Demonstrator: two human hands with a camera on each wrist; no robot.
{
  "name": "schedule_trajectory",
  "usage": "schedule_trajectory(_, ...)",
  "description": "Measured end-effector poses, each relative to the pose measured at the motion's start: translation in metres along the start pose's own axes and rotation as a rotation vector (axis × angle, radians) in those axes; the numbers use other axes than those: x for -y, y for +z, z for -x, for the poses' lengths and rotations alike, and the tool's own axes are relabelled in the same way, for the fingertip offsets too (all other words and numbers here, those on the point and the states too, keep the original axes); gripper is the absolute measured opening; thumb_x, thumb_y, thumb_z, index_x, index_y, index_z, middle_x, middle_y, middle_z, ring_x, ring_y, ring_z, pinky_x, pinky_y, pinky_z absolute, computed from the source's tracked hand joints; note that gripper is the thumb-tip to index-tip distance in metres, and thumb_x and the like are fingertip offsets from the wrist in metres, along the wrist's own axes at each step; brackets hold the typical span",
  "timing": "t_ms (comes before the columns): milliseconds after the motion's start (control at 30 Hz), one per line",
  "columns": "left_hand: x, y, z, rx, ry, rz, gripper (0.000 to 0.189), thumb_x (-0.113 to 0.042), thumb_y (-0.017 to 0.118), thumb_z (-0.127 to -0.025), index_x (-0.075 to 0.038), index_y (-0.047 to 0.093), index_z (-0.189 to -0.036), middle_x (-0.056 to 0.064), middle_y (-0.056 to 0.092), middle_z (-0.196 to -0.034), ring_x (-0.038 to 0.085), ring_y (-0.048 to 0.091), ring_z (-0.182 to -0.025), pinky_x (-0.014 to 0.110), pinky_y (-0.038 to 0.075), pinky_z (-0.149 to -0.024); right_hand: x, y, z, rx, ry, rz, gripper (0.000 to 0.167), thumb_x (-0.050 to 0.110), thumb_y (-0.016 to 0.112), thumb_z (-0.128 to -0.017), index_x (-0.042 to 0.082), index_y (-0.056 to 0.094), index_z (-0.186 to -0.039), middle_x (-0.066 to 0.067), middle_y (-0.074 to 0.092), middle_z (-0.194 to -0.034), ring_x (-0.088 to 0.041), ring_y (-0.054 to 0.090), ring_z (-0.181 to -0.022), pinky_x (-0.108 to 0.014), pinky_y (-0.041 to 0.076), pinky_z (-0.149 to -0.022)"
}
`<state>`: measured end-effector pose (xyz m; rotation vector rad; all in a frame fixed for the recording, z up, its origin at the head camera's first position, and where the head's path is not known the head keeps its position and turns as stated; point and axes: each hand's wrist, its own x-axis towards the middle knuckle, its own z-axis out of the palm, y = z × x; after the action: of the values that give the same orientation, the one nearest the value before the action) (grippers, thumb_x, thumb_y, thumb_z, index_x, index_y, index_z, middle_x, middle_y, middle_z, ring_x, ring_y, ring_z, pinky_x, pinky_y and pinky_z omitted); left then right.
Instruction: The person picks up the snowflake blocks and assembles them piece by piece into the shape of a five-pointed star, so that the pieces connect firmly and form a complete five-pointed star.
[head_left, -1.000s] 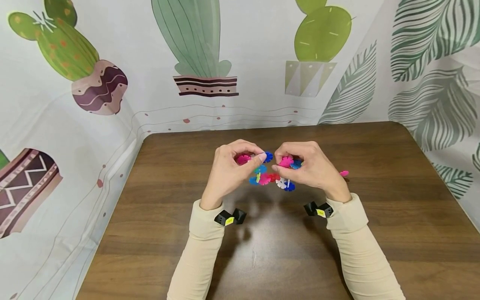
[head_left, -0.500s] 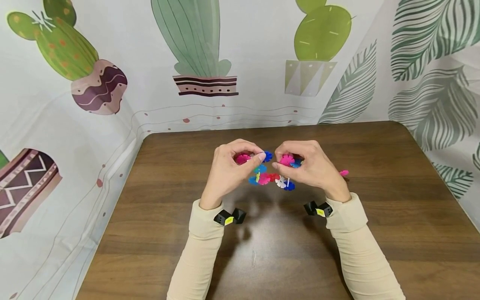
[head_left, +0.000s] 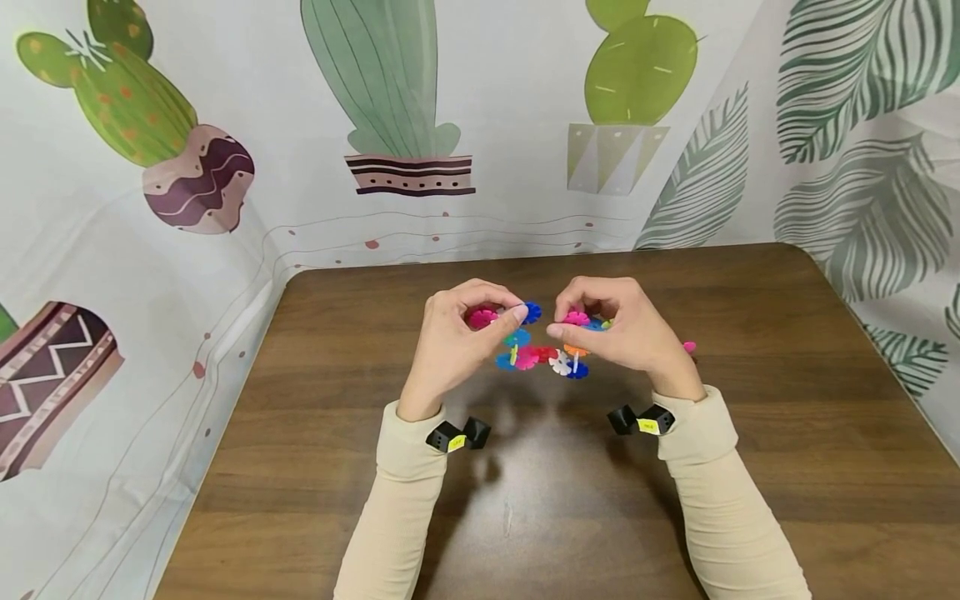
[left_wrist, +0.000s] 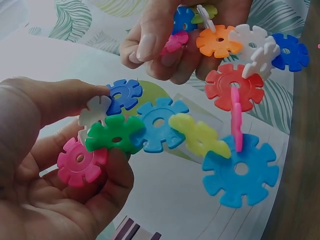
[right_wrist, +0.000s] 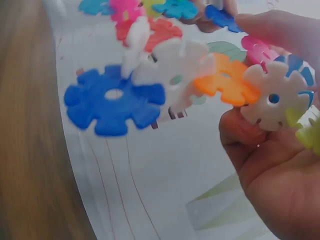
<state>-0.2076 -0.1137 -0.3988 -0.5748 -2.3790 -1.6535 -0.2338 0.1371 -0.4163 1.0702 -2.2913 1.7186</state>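
Observation:
A chain of interlocking plastic snowflake discs hangs between my two hands, in the air over the table. My left hand (head_left: 463, 342) holds its left end, the thumb at a dark blue disc (left_wrist: 124, 96); a pink disc (left_wrist: 81, 162) lies against its fingers. From there run a green disc (left_wrist: 115, 134), light blue and yellow ones, then a red disc (left_wrist: 233, 87). My right hand (head_left: 618, 325) holds the other end, fingers and thumb around a pink disc (head_left: 576, 318). Near it are an orange disc (right_wrist: 227, 79) and a white disc (right_wrist: 275, 96). Fingers partly hide both ends.
A brown wooden table (head_left: 555, 508) lies beneath both hands. One pink piece (head_left: 689, 346) shows just beyond the right wrist. A white cloth with printed cacti (head_left: 525, 225) hangs behind the table.
My right hand has shifted slightly up and its fingers have opened a little, uncovering an orange disc. My left hand, still holding its end, has drifted slightly left.

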Motion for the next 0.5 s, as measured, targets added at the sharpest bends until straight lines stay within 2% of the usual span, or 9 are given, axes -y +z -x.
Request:
schedule_trajectory(133, -0.001, 0.0, 0.0, -0.001, 0.004, 0.005, 0.004, -0.022, 0.083, -0.094, -0.018, 0.084, -0.094, -0.005, 0.079, -0.098, 0.015, 0.061, -0.068, 0.026, 0.046, -0.054, 0.003, -0.002, 0.0, 0.004, 0.064, -0.055, 0.022, -0.002, 0.083, -0.087, 0.017, 0.073, -0.089, 0.001, 0.065, -0.076, -0.016, 0.056, -0.063, -0.031, 0.047, -0.055)
schedule_trajectory(333, -0.001, 0.0, 0.0, -0.002, -0.004, 0.006, 0.005, -0.022, 0.083, -0.094, -0.017, 0.084, -0.094, -0.003, 0.079, -0.099, 0.016, 0.06, -0.069, 0.025, 0.046, -0.054, 0.003, -0.006, 0.0, 0.064, 0.135, -0.183, 0.016, -0.005, 0.079, -0.09, 0.009, 0.072, -0.093, -0.003, 0.063, -0.077, -0.018, 0.055, -0.064, -0.031, 0.048, -0.052)
schedule_trajectory(500, -0.001, 0.0, 0.0, 0.0, -0.014, 0.008, 0.004, -0.022, 0.083, -0.094, -0.018, 0.084, -0.093, -0.004, 0.079, -0.099, 0.017, 0.06, -0.068, 0.024, 0.044, -0.054, 0.006, -0.021, 0.005, 0.077, 0.208, -0.166, 0.01, 0.001, 0.076, -0.096, 0.008, 0.073, -0.103, -0.006, 0.071, -0.089, -0.021, 0.065, -0.075, -0.03, 0.056, -0.064)
